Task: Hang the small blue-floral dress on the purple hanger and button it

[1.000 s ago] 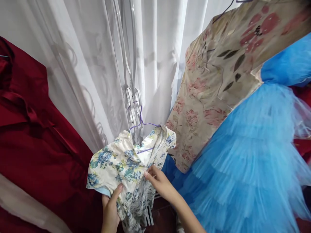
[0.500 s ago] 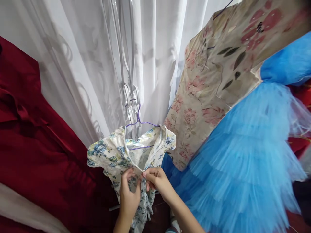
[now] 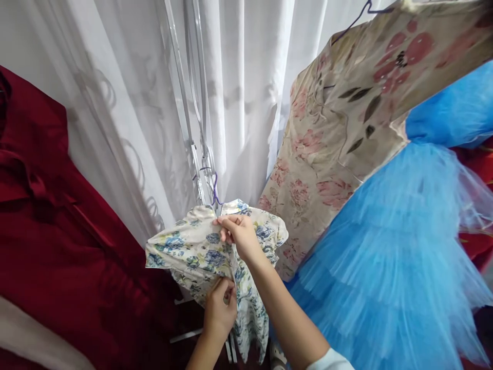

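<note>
A short-sleeved dress [image 3: 200,246], white with blue and yellow-green flowers, hangs from a thin purple hanger [image 3: 215,187]. Its long middle opening is drawn together along a zipper [image 3: 232,262], up to close below the collar. At the top of that line my right hand [image 3: 239,234] pinches the zipper end; the pull itself is hidden by the fingers. Lower down, my left hand [image 3: 222,303] is closed in a pinch on the dress fabric beside the zipper. The dress's lower part hangs in folds behind my forearms.
A metal rack [image 3: 192,103] stands before white curtains [image 3: 254,77]. To the left hangs a dark red garment [image 3: 77,246]. On the right are a beige floral dress [image 3: 308,169] and a layered blue tulle dress [image 3: 377,246]. Metal rack feet [image 3: 187,335] show near the floor.
My right hand has moved up to the collar, and the V-shaped neck opening has closed beneath it. My left hand has shifted slightly down and right, its fingers now pinched on the fabric.
</note>
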